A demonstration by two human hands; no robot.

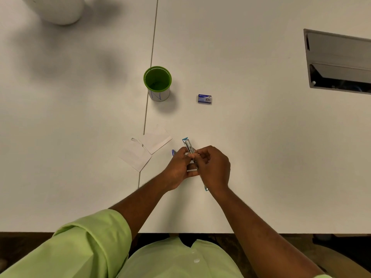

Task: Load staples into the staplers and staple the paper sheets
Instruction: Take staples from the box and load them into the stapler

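Observation:
Both hands meet over the white table (251, 127) near its front edge. My right hand (213, 169) grips a light-blue stapler (188, 145), opened out, whose metal magazine points away from me; its other end shows below the hand. My left hand (178, 169) pinches at the magazine, with a small white piece under its fingers. A dark-blue object (173, 152), only partly seen, lies just left of my left hand. Two small paper sheets (146, 147) lie overlapping to the left. A blue staple box (204, 98) rests farther back.
A green mesh pen cup (157, 83) with a white label stands behind the papers, on the table seam (149, 77). A recessed metal cable hatch (339, 61) sits at the far right. A white rounded object (58, 9) stands at the far left.

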